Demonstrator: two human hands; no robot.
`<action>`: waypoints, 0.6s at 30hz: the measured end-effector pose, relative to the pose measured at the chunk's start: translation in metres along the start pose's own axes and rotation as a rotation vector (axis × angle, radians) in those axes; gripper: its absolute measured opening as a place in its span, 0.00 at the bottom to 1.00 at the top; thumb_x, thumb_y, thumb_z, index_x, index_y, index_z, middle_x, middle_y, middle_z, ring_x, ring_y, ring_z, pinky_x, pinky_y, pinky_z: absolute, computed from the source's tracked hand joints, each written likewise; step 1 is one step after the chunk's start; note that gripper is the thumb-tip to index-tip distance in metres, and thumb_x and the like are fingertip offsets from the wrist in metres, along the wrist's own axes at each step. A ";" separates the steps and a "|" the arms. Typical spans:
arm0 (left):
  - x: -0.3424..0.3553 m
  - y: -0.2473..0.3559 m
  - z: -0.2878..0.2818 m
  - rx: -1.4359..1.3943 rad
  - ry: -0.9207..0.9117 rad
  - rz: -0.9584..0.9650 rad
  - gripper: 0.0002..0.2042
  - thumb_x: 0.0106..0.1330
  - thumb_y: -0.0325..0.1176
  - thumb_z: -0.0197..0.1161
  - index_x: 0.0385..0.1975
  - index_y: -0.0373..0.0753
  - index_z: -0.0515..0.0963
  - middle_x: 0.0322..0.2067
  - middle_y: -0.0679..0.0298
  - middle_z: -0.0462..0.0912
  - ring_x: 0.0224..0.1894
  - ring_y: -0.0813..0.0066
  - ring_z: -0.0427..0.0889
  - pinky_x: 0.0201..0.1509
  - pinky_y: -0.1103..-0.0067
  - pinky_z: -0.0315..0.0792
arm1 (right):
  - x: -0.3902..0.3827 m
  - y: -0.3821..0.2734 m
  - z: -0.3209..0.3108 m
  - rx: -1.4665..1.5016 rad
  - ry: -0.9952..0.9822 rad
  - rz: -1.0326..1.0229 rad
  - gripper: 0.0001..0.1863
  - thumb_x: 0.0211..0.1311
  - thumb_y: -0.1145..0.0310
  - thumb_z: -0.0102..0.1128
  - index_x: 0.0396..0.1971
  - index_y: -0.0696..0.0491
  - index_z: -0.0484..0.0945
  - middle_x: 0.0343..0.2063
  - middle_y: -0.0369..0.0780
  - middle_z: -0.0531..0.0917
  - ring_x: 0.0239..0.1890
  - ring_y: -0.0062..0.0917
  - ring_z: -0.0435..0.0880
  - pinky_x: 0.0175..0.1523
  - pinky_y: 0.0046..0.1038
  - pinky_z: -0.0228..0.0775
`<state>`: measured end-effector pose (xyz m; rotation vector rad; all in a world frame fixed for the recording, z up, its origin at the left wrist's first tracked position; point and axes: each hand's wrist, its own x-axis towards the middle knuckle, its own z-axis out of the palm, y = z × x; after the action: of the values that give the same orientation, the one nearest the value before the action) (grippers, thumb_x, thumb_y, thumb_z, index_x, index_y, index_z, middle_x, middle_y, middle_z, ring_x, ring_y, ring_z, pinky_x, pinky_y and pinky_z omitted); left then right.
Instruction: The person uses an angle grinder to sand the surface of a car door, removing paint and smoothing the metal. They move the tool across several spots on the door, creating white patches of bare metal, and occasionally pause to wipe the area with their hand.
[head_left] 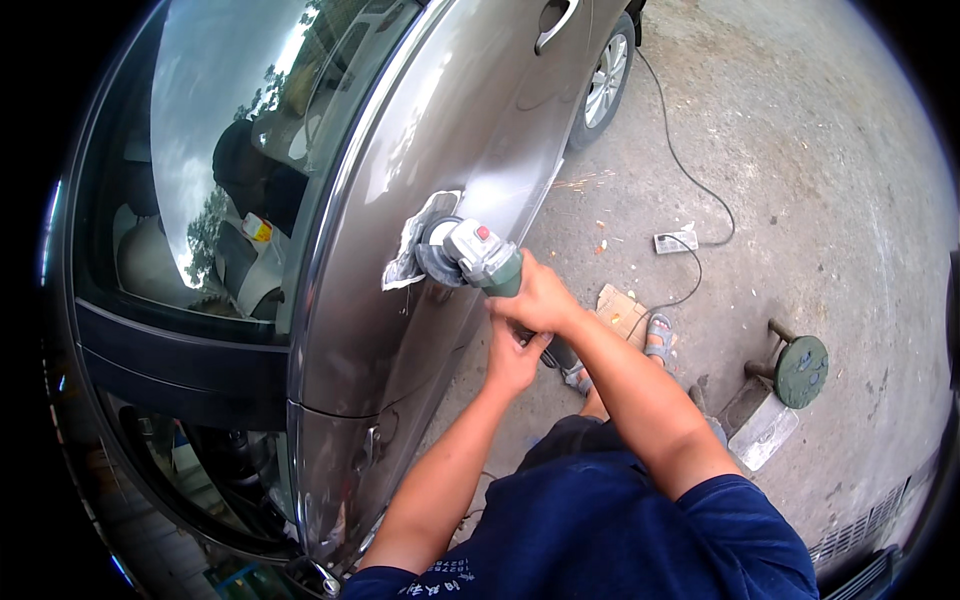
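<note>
Both my hands hold an angle grinder [486,254] with a green and silver body and a red button. My right hand [541,297] is wrapped round its front body, and my left hand [515,354] grips the rear part below it. The grinder's round disc [438,252] lies against a brownish-grey car door [400,340], at a patch of sanded, whitish metal [405,262] with ragged edges. Orange sparks [585,182] fly off to the right of the door. Part of the grinder's handle is hidden behind my hands.
A power strip [676,242] lies on the concrete floor, joined to a dark cable [700,180]. A green round stool [802,371] stands at the right, beside a light metal box [764,430]. Flattened cardboard [618,311] lies near my sandalled feet. The car's wheel [604,82] is ahead.
</note>
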<state>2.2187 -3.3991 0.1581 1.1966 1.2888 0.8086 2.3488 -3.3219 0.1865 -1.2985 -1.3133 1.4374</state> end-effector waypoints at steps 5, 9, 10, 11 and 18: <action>-0.007 -0.004 0.003 0.011 0.025 0.003 0.39 0.64 0.27 0.66 0.67 0.32 0.45 0.54 0.54 0.70 0.54 0.71 0.74 0.58 0.75 0.70 | -0.004 0.012 0.007 0.007 -0.013 0.003 0.38 0.41 0.60 0.73 0.52 0.63 0.67 0.40 0.56 0.82 0.46 0.49 0.82 0.52 0.39 0.73; 0.010 0.004 0.000 0.107 -0.019 -0.012 0.40 0.64 0.28 0.66 0.68 0.31 0.44 0.55 0.54 0.69 0.55 0.71 0.74 0.59 0.74 0.70 | 0.004 0.007 -0.006 0.033 0.025 0.054 0.39 0.41 0.60 0.73 0.52 0.62 0.67 0.41 0.56 0.82 0.47 0.48 0.82 0.53 0.39 0.72; 0.006 0.006 0.003 0.103 -0.014 -0.024 0.40 0.64 0.28 0.66 0.68 0.31 0.44 0.55 0.54 0.69 0.55 0.71 0.74 0.59 0.75 0.70 | 0.001 0.008 -0.004 0.027 0.016 0.063 0.39 0.41 0.60 0.73 0.52 0.62 0.67 0.41 0.56 0.82 0.47 0.49 0.82 0.53 0.39 0.72; 0.002 0.008 0.004 0.099 -0.004 -0.033 0.40 0.64 0.28 0.66 0.68 0.31 0.44 0.55 0.54 0.70 0.55 0.71 0.74 0.58 0.75 0.70 | -0.001 0.009 -0.002 0.022 0.003 0.066 0.39 0.41 0.59 0.73 0.52 0.62 0.67 0.41 0.56 0.82 0.47 0.49 0.82 0.53 0.39 0.72; 0.016 0.007 -0.001 0.171 -0.016 -0.001 0.40 0.64 0.27 0.66 0.68 0.32 0.44 0.54 0.54 0.70 0.53 0.70 0.75 0.58 0.73 0.71 | 0.009 0.012 -0.006 0.069 0.032 0.045 0.39 0.40 0.58 0.74 0.51 0.61 0.67 0.42 0.55 0.82 0.48 0.49 0.82 0.54 0.39 0.72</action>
<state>2.2216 -3.3822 0.1608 1.3349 1.3666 0.6967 2.3543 -3.3139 0.1736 -1.3080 -1.2101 1.4744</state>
